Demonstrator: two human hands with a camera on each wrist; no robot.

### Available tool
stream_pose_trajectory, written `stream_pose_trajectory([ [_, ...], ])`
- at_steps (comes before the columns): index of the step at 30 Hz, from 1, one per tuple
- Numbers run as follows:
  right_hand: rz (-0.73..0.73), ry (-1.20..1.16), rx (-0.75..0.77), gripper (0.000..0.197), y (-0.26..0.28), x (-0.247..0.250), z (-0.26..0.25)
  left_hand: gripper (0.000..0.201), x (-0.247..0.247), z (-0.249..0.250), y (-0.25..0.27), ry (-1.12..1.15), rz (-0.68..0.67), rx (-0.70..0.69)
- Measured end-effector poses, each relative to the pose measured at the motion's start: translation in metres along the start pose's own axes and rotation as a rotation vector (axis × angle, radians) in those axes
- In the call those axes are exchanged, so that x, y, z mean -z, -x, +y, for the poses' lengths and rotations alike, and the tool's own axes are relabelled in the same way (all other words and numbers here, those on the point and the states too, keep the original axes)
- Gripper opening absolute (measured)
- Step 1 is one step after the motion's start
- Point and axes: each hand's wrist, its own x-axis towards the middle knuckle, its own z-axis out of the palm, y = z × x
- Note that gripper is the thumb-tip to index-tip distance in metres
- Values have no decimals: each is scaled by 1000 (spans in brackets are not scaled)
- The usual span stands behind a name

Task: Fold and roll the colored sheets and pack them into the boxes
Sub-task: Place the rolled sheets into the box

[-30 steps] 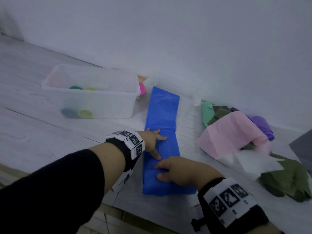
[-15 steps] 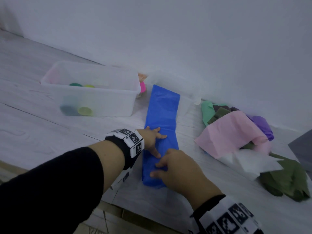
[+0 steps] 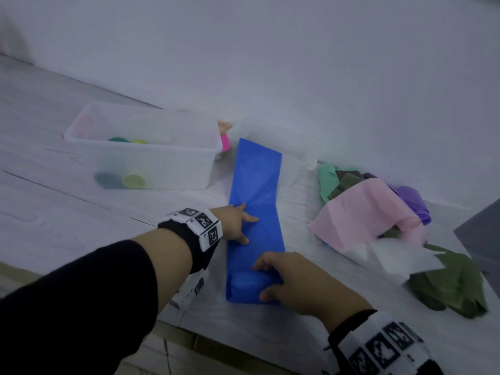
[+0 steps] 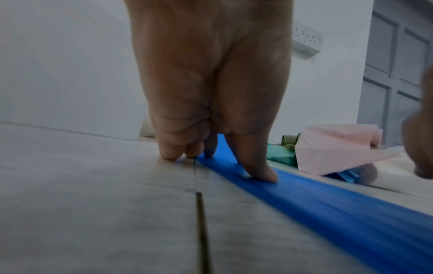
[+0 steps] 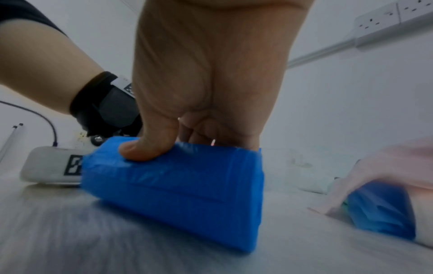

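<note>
Pale wood-grain surface (image 3: 81,217) against a white wall carries everything. Biggest item: translucent plastic box (image 3: 146,158), far left, a few coloured rolls inside. A second clear box (image 3: 286,139) sits behind the strip, faint against the wall. To the right, well apart from the strip, lies a crumpled pile of loose sheets with a pink sheet (image 3: 365,217) on top, green, purple and white under and around it.

Long folded blue sheet (image 3: 257,190) lies between box and pile, running away from the person. A second ago its near end was flat; now that end is curled up into a short fat roll (image 5: 178,189). Folding looks done, rolling has just started.

Right hand (image 3: 295,282) wraps thumb and fingers round the roll, clenched on it. Left hand (image 3: 238,223) is flat and relaxed, fingertips (image 4: 260,172) pressing the strip's left edge down ahead of the roll, gripping nothing.

Most of the strip is still unrolled; boxing comes after. The left hand will likely have to clear out as the roll advances.
</note>
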Motion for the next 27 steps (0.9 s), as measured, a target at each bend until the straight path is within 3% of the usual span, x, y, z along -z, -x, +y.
stream_pose_trajectory([
  [6, -237, 2, -61, 42, -11, 16, -2, 82, 0, -3, 0, 22, -22, -15],
  [10, -273, 96, -88, 42, -20, 19, -7, 83, -1, -2, 1, 30, -20, -18],
  [12, -204, 152, -95, 39, -24, 16, -10, 83, -1, -1, 1, 32, -19, -20],
  [15, 91, 64, -86, 27, -24, 10, -16, 83, 0, 0, 1, 35, -21, -13],
  [18, 183, 24, -54, 12, -17, 1, -19, 82, 0, 1, 0, 55, -25, -13],
  [20, 194, 51, -5, 23, -8, -2, -18, 82, 0, 1, 0, 68, -23, -16],
  [24, 78, 281, 35, 68, 0, -1, -14, 83, 0, -2, -1, 72, -35, -14],
  [27, 75, 423, 61, 67, -7, -4, -19, 81, 1, -3, -1, 70, -51, 7],
])
